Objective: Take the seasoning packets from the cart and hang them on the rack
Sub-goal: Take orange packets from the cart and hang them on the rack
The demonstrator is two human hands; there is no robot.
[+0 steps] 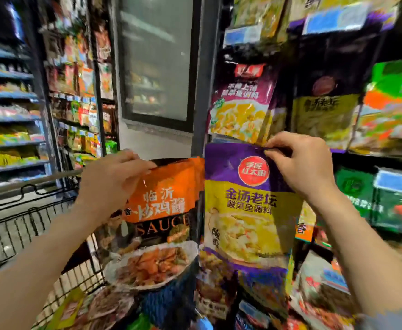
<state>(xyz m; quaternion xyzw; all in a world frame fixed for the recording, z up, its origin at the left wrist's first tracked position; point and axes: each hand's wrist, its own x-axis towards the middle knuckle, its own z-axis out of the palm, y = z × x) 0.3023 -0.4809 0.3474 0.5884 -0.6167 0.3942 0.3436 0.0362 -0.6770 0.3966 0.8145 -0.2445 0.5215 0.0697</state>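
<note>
Now the right hand (297, 163) pinches a purple packet (242, 210) at the rack (209, 103), not hung yet; the left hand (114, 177) holds an orange packet (161, 206), more wait in the cart (16, 225)

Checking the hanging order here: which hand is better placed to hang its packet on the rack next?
Probably the right hand: it pinches the top edge of the purple-yellow packet directly before the rack. The left hand holds the orange packet over the cart.

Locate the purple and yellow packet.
Right of centre in the head view, the purple and yellow packet hangs from the right hand, beside the orange packet.
</note>
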